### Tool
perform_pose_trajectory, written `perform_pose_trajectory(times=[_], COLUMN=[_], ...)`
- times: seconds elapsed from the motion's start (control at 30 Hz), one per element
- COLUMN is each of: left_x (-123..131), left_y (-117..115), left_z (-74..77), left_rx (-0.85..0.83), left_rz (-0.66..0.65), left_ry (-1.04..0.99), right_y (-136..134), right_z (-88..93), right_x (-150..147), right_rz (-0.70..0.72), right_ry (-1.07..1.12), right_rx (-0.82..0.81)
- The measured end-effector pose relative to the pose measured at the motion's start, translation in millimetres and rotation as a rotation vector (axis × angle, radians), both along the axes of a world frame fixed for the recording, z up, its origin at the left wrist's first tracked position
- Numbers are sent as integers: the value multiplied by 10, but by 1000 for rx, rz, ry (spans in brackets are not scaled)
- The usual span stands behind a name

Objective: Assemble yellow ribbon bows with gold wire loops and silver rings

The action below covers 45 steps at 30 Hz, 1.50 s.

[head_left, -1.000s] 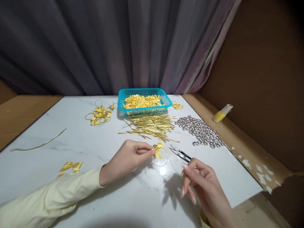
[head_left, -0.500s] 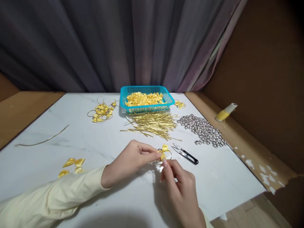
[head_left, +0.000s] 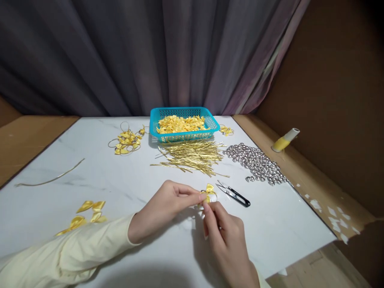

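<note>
White table [head_left: 288,224] is spreading below | left hand [head_left: 171,202], right hand [head_left: 226,236] are pinching bow [head_left: 209,188], fingertips closed, front-centre | looped bows [head_left: 127,139], apparently finished, are lying left of basket [head_left: 154,124] | cords [head_left: 195,156], beads [head_left: 255,162] are seemingly waiting

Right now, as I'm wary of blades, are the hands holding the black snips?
No, the snips lie on the white table, apart from the left hand and right hand.
</note>
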<state>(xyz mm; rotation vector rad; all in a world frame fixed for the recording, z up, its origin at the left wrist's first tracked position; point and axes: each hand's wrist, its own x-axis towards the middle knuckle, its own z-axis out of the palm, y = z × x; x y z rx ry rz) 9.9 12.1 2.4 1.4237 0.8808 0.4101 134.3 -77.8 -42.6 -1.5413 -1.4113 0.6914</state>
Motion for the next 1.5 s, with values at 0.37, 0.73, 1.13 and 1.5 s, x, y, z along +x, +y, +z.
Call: perform_pose_trajectory(times=[0.37, 0.73, 1.13, 1.5], left_x=[94, 171, 150, 159], left_y=[-59, -79, -75, -80], left_z=[-62, -14, -33, -80], left_rx=[-78, -157, 200, 292], left_rz=[96, 149, 226, 197], left_ry=[-59, -137, 40, 103], right_y=[16, 24, -14, -9], right_z=[-34, -50, 18, -46], right_x=[-15, -9, 47, 111], right_rz=[-27, -37, -253, -267], right_ry=[-59, -146, -88, -226], right_rx=[105, 223, 406, 484])
